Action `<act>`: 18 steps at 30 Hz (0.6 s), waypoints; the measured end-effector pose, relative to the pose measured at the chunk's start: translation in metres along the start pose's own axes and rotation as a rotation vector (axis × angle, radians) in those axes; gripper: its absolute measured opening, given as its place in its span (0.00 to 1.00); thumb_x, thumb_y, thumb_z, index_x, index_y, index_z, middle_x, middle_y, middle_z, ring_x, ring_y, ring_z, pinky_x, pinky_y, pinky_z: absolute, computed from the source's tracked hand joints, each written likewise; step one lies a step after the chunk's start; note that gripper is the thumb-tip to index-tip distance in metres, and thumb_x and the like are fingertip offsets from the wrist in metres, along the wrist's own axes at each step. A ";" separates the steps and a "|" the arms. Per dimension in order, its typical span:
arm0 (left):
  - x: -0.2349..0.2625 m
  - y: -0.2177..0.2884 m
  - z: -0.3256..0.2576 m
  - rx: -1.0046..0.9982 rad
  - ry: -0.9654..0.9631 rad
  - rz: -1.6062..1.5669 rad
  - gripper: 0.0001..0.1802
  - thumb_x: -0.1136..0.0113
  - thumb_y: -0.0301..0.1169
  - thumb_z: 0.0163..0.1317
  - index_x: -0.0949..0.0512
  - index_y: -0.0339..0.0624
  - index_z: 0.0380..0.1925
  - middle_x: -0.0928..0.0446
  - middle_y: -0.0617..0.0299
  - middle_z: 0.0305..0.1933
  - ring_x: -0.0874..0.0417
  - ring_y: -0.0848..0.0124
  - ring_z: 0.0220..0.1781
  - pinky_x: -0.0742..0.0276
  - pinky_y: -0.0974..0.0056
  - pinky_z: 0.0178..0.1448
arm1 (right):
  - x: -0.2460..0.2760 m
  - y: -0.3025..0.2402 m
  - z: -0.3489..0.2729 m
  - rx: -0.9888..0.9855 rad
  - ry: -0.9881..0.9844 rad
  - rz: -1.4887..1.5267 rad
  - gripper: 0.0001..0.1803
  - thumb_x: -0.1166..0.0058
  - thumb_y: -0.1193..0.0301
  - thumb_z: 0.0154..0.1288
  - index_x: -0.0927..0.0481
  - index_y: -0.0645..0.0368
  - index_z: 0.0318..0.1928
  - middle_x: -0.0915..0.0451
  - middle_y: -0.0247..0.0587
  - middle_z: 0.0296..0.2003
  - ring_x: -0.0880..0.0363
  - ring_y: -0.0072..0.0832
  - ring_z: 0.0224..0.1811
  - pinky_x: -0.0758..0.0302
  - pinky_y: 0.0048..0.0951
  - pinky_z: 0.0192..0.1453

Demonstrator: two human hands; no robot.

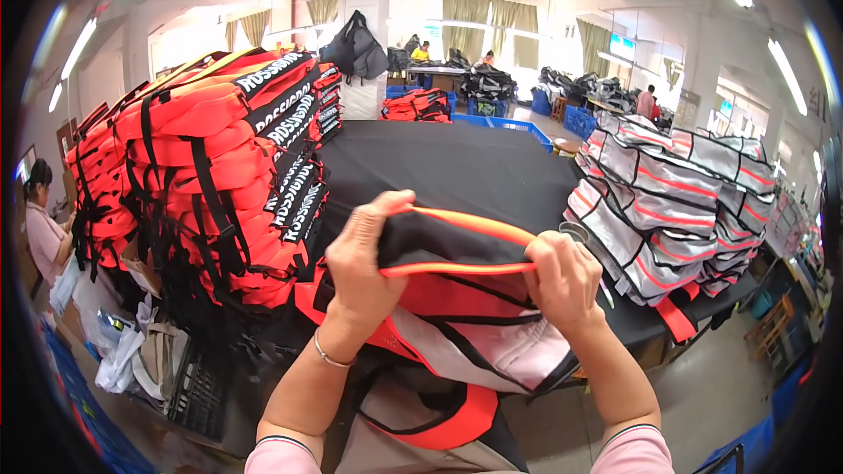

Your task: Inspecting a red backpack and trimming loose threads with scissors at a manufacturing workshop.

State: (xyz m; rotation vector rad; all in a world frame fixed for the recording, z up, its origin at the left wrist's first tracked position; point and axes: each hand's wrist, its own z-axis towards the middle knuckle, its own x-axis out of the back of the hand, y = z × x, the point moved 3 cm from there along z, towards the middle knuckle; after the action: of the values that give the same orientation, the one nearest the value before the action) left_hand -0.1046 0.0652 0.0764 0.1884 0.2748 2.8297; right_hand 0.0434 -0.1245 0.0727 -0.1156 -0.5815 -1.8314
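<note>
Between my hands a bag [487, 340] with orange-red, black and pale grey panels is held up over the near table edge. My left hand [362, 259] grips one end of its orange-edged opening, and my right hand [566, 276] grips the other end. Stretched between them, the two orange edges stand apart, and the black inside shows. The lower part of the bag droops toward my lap, where a red-orange band with black trim [439, 430] lies on grey cloth. Whether that band belongs to the same bag I cannot tell.
A tall stack of orange-red bags [202, 167] with black straps stands on the left. Grey bag pieces with red stripes [667, 202] are piled on the right of the black table [448, 158]. Blue crates [518, 127] stand beyond it. A person [48, 228] is at far left; others work farther back.
</note>
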 end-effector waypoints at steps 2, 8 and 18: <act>0.008 -0.009 0.000 0.028 0.082 0.018 0.22 0.33 0.31 0.57 0.22 0.34 0.51 0.19 0.49 0.46 0.15 0.58 0.46 0.21 0.62 0.52 | -0.017 0.021 -0.039 -0.241 -0.082 -0.053 0.17 0.40 0.76 0.52 0.26 0.58 0.44 0.23 0.44 0.38 0.20 0.44 0.34 0.23 0.40 0.35; 0.024 0.006 0.011 0.035 -0.010 0.031 0.24 0.39 0.34 0.61 0.24 0.32 0.55 0.19 0.49 0.51 0.16 0.59 0.51 0.22 0.63 0.55 | -0.024 0.063 -0.077 -0.417 -0.008 0.079 0.19 0.49 0.83 0.53 0.23 0.61 0.48 0.21 0.51 0.44 0.24 0.52 0.50 0.27 0.44 0.56; 0.072 0.048 0.106 -0.103 -0.285 0.415 0.46 0.51 0.07 0.48 0.33 0.56 0.69 0.22 0.44 0.54 0.20 0.45 0.49 0.24 0.52 0.56 | 0.030 0.131 0.068 -0.528 -0.323 0.395 0.11 0.53 0.76 0.69 0.20 0.62 0.49 0.19 0.45 0.27 0.24 0.30 0.29 0.25 0.33 0.40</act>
State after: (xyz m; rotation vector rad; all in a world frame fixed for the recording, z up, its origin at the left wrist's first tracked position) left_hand -0.1697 0.0592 0.1973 0.6909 0.0264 3.1550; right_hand 0.1392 -0.1495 0.1857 -0.8341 -0.2524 -1.5433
